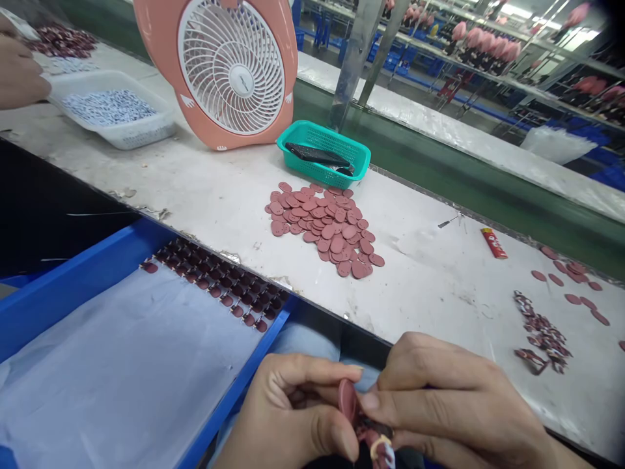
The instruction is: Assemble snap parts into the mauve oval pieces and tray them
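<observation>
Near the bottom centre, my left hand (297, 410) pinches a reddish oval disc (347, 400) between thumb and fingers. My right hand (439, 397) is closed on a small dark red figure piece (375, 440) with a tan band and a pale tip, right beside the disc. Its fingers hide part of the piece. Beyond my hands, a pile of reddish oval discs (332, 225) lies on the white table (219, 202). More small dark red figure pieces (544, 335) are heaped at the right, with some loose discs (576, 270) behind them.
A blue tray (73, 277) at the left holds rows of assembled pieces (234, 283) on a white sheet. Behind stand an orange fan (288, 58), a green basket (361, 163) with a dark object, and a white tub (146, 133). A red tube (494, 243) lies right. Another person's hand (19, 71) shows upper left.
</observation>
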`<state>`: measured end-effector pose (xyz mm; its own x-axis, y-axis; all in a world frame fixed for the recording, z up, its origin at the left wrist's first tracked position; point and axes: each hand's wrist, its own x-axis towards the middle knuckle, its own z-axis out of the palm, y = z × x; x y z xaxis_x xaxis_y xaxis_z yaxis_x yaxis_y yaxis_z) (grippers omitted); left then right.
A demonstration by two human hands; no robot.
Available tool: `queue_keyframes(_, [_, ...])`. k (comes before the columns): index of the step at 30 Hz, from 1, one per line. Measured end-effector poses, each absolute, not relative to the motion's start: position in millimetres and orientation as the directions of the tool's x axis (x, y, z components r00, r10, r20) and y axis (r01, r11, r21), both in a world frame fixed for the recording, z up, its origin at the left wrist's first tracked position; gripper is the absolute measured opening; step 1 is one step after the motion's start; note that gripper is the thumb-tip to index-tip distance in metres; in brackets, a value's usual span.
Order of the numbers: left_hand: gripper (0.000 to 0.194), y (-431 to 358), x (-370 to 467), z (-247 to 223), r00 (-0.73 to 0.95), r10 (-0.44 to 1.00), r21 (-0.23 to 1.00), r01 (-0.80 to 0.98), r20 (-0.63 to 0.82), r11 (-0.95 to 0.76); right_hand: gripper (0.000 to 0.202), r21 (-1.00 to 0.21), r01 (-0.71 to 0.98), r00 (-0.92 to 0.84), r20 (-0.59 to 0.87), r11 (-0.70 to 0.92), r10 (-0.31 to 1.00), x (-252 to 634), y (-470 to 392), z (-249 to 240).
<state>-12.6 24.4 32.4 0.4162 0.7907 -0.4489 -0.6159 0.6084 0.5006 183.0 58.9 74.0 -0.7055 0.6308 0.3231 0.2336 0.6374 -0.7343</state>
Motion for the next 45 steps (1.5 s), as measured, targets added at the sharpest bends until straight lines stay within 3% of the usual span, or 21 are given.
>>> queue_keyframes(10, [0.029,26.0,-12.7,27.3,0.373,0.812,0.516,-0.634,-0.449,0.576,0.015,-0.754,0.195,-0.668,0.366,0.627,0.648,179.0,63.9,65.2])
queue_keyframes(22, [0.029,28.5,-12.2,20.3,0.311,0.808,0.517,-0.641,-0.501,0.567,0.017,-0.787,0.208,-0.666,0.321,0.581,0.674,178.2,72.8,58.0])
queue_keyframes(26, [0.048,34.4,-18.1,11.8,0.272,0.823,0.583,-0.598,-0.498,0.55,0.016,-0.775,0.232,-0.641,0.333,0.588,0.692,177.3,76.5,56.3])
queue_keyframes(29, [0.061,39.3,-20.8,2.5,0.158,0.85,0.639,-0.594,-0.503,0.489,0.017,-0.687,0.329,-0.56,0.411,0.648,0.72,170.2,77.6,49.0])
queue_keyframes(33, [0.043,40.8,-14.5,-6.5,-0.227,0.854,0.771,-0.577,-0.468,0.269,0.018,-0.401,0.556,-0.46,0.581,0.728,0.672,148.8,77.2,32.5])
queue_keyframes(36, [0.036,41.2,-10.5,-12.5,-0.327,0.863,0.834,-0.524,-0.386,0.175,0.022,-0.22,0.603,-0.488,0.659,0.767,0.573,132.2,76.4,18.8])
queue_keyframes(45, [0.029,38.6,-31.8,-32.6,-0.39,0.824,0.856,-0.475,-0.411,0.202,0.019,-0.238,0.558,-0.522,0.645,0.795,0.559,98.5,79.5,-0.4])
